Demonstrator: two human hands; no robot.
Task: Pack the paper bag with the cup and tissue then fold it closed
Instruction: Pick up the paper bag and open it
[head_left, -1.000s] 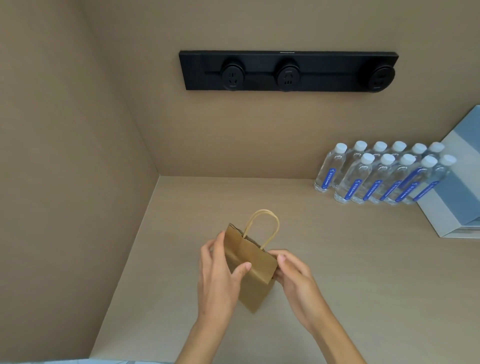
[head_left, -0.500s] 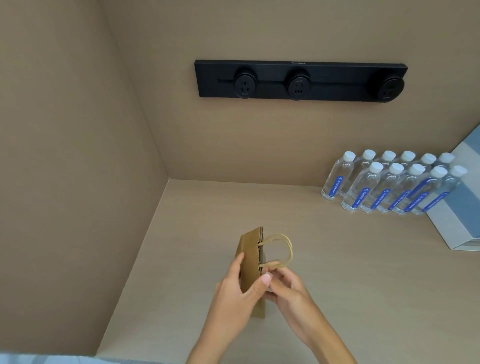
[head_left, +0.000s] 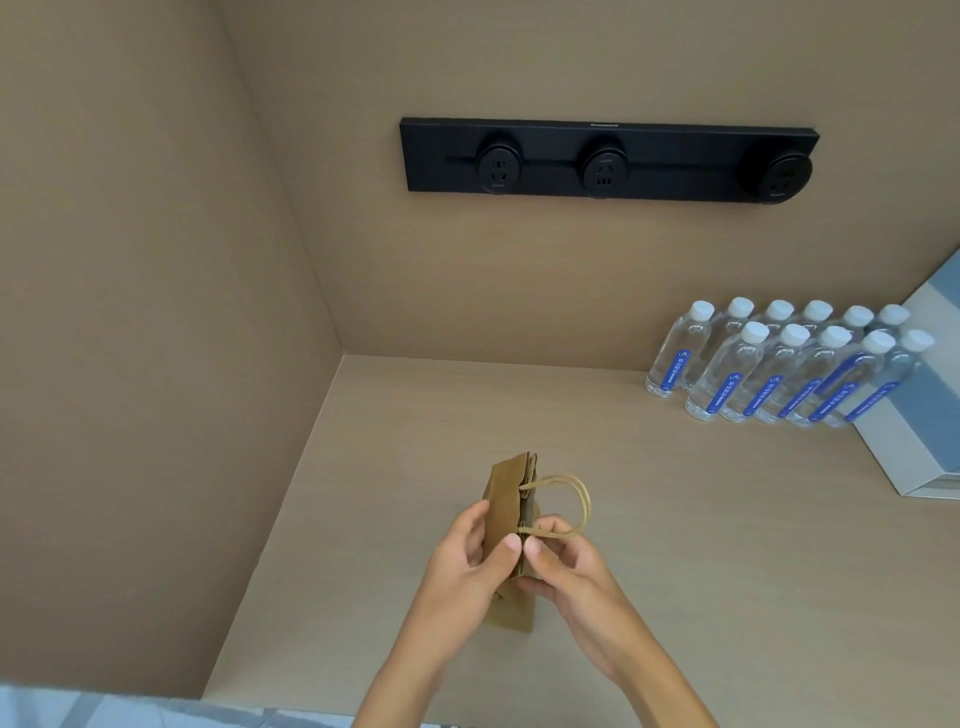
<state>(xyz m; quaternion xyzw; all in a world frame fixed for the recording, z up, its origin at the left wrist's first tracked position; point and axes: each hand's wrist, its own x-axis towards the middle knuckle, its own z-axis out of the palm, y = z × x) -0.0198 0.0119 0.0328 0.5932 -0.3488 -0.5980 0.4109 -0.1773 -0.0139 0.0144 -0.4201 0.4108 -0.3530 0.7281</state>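
Observation:
A small brown paper bag stands flattened and edge-on above the beige table, its twisted paper handles looping out to the right. My left hand grips the bag's left face, thumb pressed near the top edge. My right hand pinches the bag's right side at the base of the handles, thumb tip beside my left thumb. No cup or tissue shows anywhere in view.
Several clear water bottles with blue labels stand in rows at the back right. A white and blue box sits beyond them at the right edge. A black socket strip is on the back wall. A beige wall closes the left side.
The bag has turned from facing me to edge-on, its handles swinging over to the right. Both hands have closed in on its top edge and lowered slightly toward me.

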